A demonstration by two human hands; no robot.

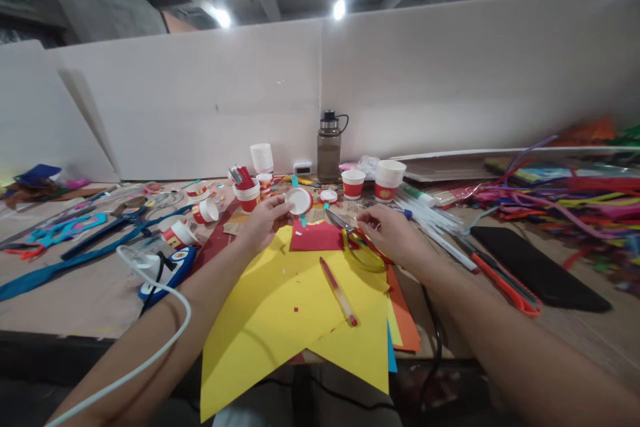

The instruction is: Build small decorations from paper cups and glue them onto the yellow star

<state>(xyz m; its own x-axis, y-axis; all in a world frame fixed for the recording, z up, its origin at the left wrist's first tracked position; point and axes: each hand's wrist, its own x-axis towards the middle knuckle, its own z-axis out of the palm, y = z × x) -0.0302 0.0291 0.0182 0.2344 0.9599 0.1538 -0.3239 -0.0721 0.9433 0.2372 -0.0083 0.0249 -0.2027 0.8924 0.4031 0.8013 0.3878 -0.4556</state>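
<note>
In the head view, my left hand (273,215) grips a shallow white paper cup (299,201) by its side, its round white inside facing me. A teal strip shows under the cup. My right hand (383,223) is closed at the handles of a pair of scissors (367,255), whose yellow loop hangs below the fingers. Their metal blades point left, toward the cup, over a red paper piece (317,237). Beneath lies a large yellow sheet (280,293) with a red-capped pen (339,292) and small scraps on it.
A dark water bottle (329,150) stands by the white partition (200,100). Red-and-white cups (389,180) sit nearby, with more cups (205,211) tipped over at left. To the right are a black phone (537,267), an orange-handled cutter (506,285) and colourful pipe cleaners (565,207). A white cable (165,340) crosses my left forearm.
</note>
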